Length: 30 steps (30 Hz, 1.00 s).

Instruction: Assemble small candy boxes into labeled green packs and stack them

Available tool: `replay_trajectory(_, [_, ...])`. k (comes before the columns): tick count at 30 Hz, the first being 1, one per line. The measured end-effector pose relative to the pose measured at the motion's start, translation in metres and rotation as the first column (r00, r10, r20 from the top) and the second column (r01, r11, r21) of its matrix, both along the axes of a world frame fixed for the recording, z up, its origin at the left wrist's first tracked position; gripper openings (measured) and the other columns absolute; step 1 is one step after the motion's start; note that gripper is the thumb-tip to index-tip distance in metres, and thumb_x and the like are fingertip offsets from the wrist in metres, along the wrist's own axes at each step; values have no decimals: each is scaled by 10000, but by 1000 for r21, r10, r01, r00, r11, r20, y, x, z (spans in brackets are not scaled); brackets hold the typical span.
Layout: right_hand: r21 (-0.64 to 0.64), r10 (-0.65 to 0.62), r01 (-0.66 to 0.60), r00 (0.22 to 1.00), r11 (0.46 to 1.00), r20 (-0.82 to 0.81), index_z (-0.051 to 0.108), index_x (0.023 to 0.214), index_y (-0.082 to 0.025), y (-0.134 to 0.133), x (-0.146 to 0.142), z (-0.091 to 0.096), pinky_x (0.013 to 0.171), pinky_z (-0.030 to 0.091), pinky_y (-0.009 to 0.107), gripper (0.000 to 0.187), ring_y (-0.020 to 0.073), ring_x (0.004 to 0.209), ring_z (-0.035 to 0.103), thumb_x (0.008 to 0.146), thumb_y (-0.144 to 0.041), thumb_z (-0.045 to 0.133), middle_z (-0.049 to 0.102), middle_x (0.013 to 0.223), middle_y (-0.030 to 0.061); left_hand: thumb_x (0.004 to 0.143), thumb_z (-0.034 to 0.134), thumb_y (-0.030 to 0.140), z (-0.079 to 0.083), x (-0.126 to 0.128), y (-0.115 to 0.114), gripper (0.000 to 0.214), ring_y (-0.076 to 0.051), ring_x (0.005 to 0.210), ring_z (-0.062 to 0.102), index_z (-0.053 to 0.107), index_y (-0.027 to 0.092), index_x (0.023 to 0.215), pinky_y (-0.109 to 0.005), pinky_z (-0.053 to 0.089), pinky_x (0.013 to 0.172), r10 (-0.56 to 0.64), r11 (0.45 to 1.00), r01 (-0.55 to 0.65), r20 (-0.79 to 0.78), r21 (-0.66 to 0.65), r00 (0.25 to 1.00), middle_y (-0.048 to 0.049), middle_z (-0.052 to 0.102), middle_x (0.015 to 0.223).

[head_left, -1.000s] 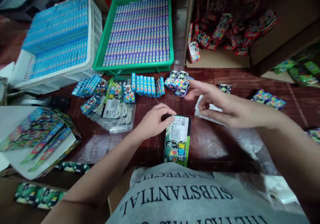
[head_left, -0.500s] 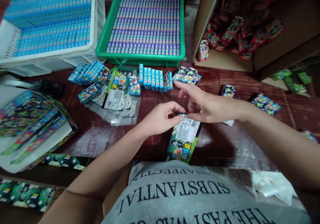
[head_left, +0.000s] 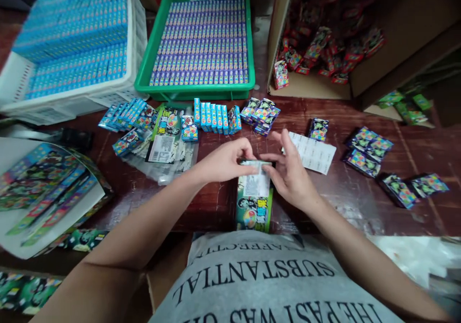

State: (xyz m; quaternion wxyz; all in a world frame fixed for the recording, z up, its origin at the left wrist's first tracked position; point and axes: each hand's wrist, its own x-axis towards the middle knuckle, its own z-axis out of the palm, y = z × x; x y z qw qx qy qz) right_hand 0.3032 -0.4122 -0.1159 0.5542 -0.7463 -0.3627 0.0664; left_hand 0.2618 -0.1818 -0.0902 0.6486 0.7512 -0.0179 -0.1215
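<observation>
One green packet [head_left: 254, 212]: It is seen at the near side of the desk [head_left: 212, 212], just in front of the grey shirt [head_left: 252, 256].
Left hand [head_left: 230, 159]: The grip is narrow, and the packet's top edge is pinched in it.
Right hand [head_left: 290, 174]: The other top corner is touched by the thumb, and one finger is held up. How tight this grip is cannot be told.
Top edge: The step in hand seems to be a small one, with the edge being picked at or opened.
Top corners: For the next move, a soft, even hold seems to be called for, so that nothing is bent.
White sheet [head_left: 313, 155]: It is laid near the right hand, close to a purple box [head_left: 319, 128].
</observation>
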Motion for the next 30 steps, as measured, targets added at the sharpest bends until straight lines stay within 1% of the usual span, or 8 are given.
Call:
replay_trajectory(4, [79, -324, 333, 940, 939, -110, 98, 1599, -470, -36, -22, 2, 1124, 478, 575, 927, 304, 1363, 528, 912, -289, 693, 247, 1650, 66, 750, 840, 246, -2, -25, 25, 494, -187, 926, 679, 561, 249, 1158, -291, 561, 739, 371, 927, -365, 63, -90, 926, -27, 689, 1001])
replay_trajectory(7, [70, -384, 412, 889, 909, -249, 112, 1592, -452, -45, -40, -1, 1043, 549, 547, 955, 285, 1250, 602, 876, -331, 733, 317, 1593, 105, 804, 807, 286, -13, -57, 23, 698, -197, 1010, 664, 470, 330, 1413, -316, 583, 815, 544, 835, -534, 59, -131, 837, -38, 668, 1149])
replay_trajectory(12, [156, -474, 529, 833, 834, -286, 170, 1556, -393, -27, -32, 3, 933, 613, 468, 817, 234, 1092, 630, 916, -324, 673, 477, 1380, 111, 862, 755, 303, -22, -93, -20, 452, -205, 1027, 655, 585, 303, 1281, -363, 584, 873, 359, 929, -363, -59, -72, 931, -61, 649, 1165])
replay_trajectory(14, [149, -382, 437, 877, 887, -292, 135, 1564, -410, -23, -23, 8, 867, 634, 426, 867, 221, 1028, 635, 902, -310, 688, 496, 1369, 100, 849, 764, 311, -18, -89, -37, 306, -207, 1037, 660, 639, 248, 1121, -353, 587, 868, 236, 968, -239, -43, -78, 971, -68, 626, 1165])
replay_trajectory(17, [132, -224, 272, 928, 953, -299, 92, 1565, -442, -20, -18, 10, 736, 643, 372, 920, 186, 859, 644, 887, -313, 700, 488, 1404, 91, 854, 755, 316, -14, -68, -54, 348, -189, 1041, 666, 585, 231, 1145, -339, 585, 884, 311, 946, -304, 54, -110, 949, -67, 608, 1189])
replay_trajectory(22, [159, -396, 445, 879, 881, -263, 224, 1508, -421, -16, -32, -5, 810, 621, 401, 781, 202, 907, 663, 894, -301, 692, 571, 1206, 52, 905, 706, 304, -24, -47, -58, 326, -167, 1003, 675, 613, 214, 1204, -328, 571, 907, 319, 945, -313, 61, -95, 946, -70, 640, 1173])
replay_trajectory(27, [93, -310, 354, 897, 930, -315, 183, 1572, -372, -28, -34, -20, 796, 607, 410, 744, 213, 850, 660, 960, -309, 601, 624, 945, 13, 938, 667, 278, -34, -43, -59, 169, -186, 1131, 642, 687, 193, 1082, -358, 518, 1000, 233, 971, -230, 53, -61, 971, -81, 661, 1198])
replay_trajectory(30, [82, -289, 326, 910, 942, -296, 122, 1596, -375, -36, -26, -21, 809, 605, 405, 789, 206, 876, 660, 965, -336, 595, 622, 1029, 33, 937, 663, 253, -34, -37, -66, 109, -187, 1160, 640, 677, 185, 1022, -372, 492, 1041, 285, 954, -279, 43, -111, 958, -81, 690, 1195])
